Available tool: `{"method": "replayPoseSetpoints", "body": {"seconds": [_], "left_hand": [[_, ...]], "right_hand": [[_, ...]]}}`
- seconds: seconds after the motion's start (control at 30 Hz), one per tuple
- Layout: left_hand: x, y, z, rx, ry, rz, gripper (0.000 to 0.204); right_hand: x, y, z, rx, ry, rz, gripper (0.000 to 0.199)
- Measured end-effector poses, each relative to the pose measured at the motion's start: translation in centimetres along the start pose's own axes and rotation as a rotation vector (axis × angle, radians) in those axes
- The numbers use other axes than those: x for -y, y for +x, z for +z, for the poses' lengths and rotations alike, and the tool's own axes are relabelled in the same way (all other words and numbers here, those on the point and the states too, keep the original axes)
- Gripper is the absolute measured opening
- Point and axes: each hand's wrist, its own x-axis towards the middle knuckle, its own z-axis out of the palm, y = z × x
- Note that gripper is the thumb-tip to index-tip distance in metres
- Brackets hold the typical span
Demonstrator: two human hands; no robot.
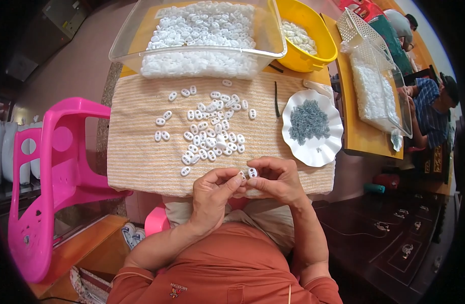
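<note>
At the near edge of a striped cloth [136, 162], a person's left hand [211, 188] pinches a small white piece [242, 174] in its fingertips, while the right hand [279, 180] grips a white two-holed oval [252, 172] just beside it. From the hands, loose white ovals [211, 133] lie at 11 o'clock, a heaped clear bin [127, 54] beyond; a yellow tub [306, 63] stands at 1, a scalloped plate [336, 133] of grey-blue bits [309, 121] at 2.
</note>
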Motion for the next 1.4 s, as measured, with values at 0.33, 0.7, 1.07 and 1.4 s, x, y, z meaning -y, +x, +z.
{"method": "replayPoseSetpoints", "body": {"seconds": [0.33, 0.7, 1.07, 1.4], "left_hand": [[0.11, 0.09, -0.08, 0.006, 0.004, -0.006, 0.018], [0.03, 0.07, -0.04, 0.007, 0.002, -0.011, 0.019], [0.11, 0.08, -0.17, 0.019, -0.006, -0.018, 0.019], [-0.04, 0.03, 0.05, 0.027, 0.012, -0.018, 0.018]], "right_hand": [[-0.37, 0.03, -0.22, -0.056, -0.076, -0.046, 0.034], [0.0, 0.0, -0.49, 0.011, -0.15, -0.079, 0.033], [-0.07, 0.03, -0.45, 0.028, -0.129, -0.107, 0.033], [0.25, 0.01, -0.25, 0.008, -0.18, -0.097, 0.032]]}}
